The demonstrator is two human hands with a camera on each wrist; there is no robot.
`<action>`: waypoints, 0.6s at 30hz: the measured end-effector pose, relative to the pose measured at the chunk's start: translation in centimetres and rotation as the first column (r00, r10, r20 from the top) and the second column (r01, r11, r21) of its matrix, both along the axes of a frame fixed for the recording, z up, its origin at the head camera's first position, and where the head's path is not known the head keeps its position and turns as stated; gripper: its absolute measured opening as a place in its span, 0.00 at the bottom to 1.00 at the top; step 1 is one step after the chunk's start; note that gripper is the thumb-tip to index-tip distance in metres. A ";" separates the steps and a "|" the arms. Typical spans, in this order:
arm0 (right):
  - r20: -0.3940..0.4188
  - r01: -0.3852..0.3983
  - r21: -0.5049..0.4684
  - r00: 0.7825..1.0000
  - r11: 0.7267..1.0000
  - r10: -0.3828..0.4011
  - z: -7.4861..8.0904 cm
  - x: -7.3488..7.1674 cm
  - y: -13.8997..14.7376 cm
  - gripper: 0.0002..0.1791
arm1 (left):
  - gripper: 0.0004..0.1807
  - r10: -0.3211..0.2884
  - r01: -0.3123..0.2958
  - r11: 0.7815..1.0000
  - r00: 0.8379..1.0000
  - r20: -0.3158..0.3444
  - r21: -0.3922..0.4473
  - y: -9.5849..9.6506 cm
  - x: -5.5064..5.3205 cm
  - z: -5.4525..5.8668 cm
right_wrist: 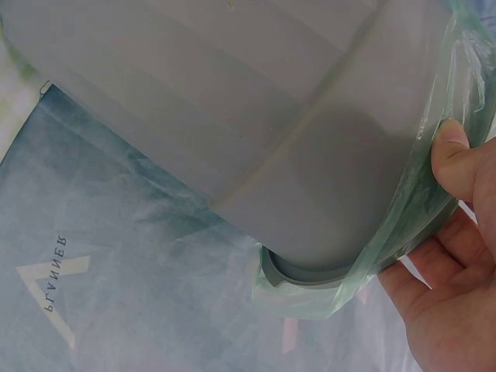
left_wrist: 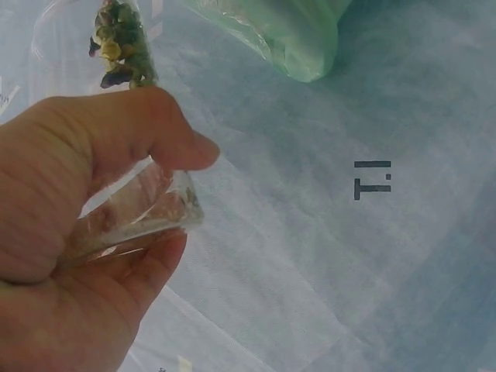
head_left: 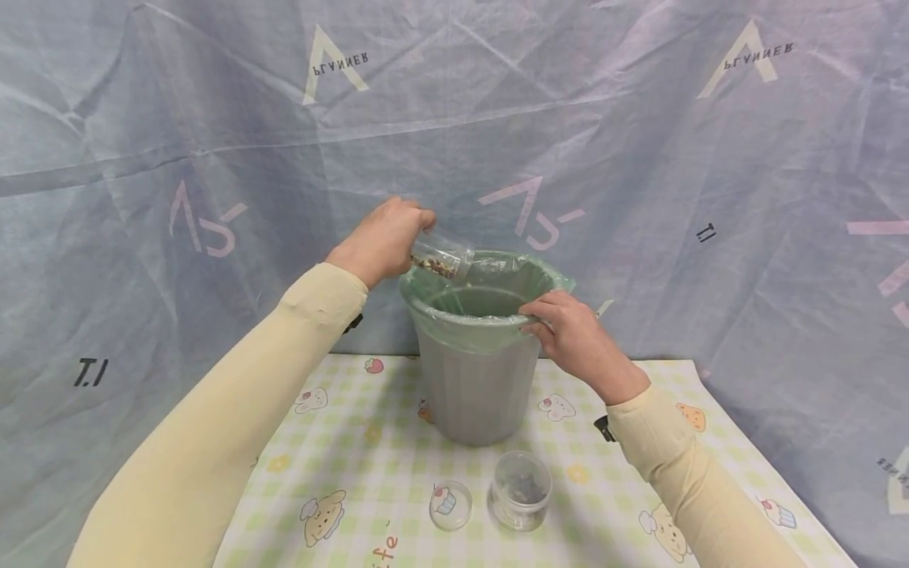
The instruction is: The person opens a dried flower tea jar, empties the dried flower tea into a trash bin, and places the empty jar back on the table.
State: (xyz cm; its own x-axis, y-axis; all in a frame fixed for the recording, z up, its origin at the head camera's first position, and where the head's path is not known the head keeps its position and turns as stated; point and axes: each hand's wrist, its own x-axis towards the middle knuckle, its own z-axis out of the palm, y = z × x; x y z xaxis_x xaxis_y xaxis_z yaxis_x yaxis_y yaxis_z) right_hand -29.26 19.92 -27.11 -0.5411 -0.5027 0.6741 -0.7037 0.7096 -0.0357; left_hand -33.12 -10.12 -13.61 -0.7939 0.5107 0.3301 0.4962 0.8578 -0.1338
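Clear plastic forms the jar (head_left: 449, 254) that the left hand (head_left: 383, 237) grasps, its thumb and fingers wrapped around the body. Seen from the head, the jar sticks out from this hand toward four o'clock and lies at ten o'clock from the right hand (head_left: 575, 335), well apart from it. It is tilted almost onto its side, its mouth above the opening of the grey bin (head_left: 476, 386), near the ten to eleven o'clock part of the rim. Dried bits (head_left: 436, 267) in brown, yellow and dark tones rest along the jar's lower wall.

The right hand is at four o'clock on the bin's rim, pinching the edge together with the thin green liner (head_left: 454, 335) between thumb and fingers. The liner is folded over the rim and hangs down outside.

The bin stands upright on the table (head_left: 398, 473), which has a checked cover with cartoon prints. At five o'clock from the bin, a clear tub (head_left: 521, 497) with dark grey matter inside stands on the cover; just beside it, at nine o'clock, lies a clear round lid (head_left: 454, 517). At twelve o'clock, behind everything, hangs a creased grey-blue cloth (head_left: 284, 158).
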 end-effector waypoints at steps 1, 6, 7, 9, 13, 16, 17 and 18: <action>-0.001 -0.001 -0.001 1.000 1.000 0.001 0.0 0.0 0.0 0.15 | 0.29 0.002 -0.002 1.000 1.000 0.000 -0.003 0.0 0.0 0.0; 0.001 -0.004 -0.002 1.000 1.000 0.004 0.0 0.1 0.0 0.16 | 0.28 0.001 -0.001 1.000 1.000 -0.009 -0.016 0.1 0.2 0.1; 0.002 -0.004 -0.001 1.000 1.000 0.004 0.0 0.1 0.0 0.16 | 0.28 -0.001 0.001 1.000 1.000 -0.013 -0.019 0.1 0.2 0.1; 0.005 -0.002 0.000 1.000 1.000 0.002 0.0 0.1 0.0 0.16 | 0.27 -0.006 0.006 1.000 1.000 -0.021 -0.023 0.2 0.1 0.0; 0.007 0.003 0.001 1.000 1.000 -0.003 0.1 0.2 0.0 0.16 | 0.27 -0.018 0.017 0.999 0.999 -0.031 -0.035 0.5 0.2 0.0; 0.007 0.004 0.000 1.000 1.000 -0.004 0.1 0.2 0.0 0.16 | 0.27 -0.024 0.022 0.999 0.999 -0.041 -0.042 0.7 0.2 0.0; 0.008 0.004 0.000 1.000 1.000 -0.004 0.1 0.2 0.0 0.16 | 0.27 -0.024 0.022 0.999 0.999 -0.046 -0.046 0.8 0.1 0.0; 0.009 0.005 0.001 1.000 1.000 -0.005 0.0 0.2 0.0 0.16 | 0.27 -0.024 0.022 0.998 0.998 -0.049 -0.050 0.9 0.1 0.0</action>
State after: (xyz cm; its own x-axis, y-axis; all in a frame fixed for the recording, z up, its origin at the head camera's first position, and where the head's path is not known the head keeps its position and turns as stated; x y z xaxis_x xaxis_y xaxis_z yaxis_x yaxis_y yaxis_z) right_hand -29.11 19.91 -27.07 -0.5495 -0.5003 0.6691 -0.6996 0.7133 -0.0412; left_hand -32.99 -9.20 -13.63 -0.7649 0.5455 0.3427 0.5074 0.8379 -0.2013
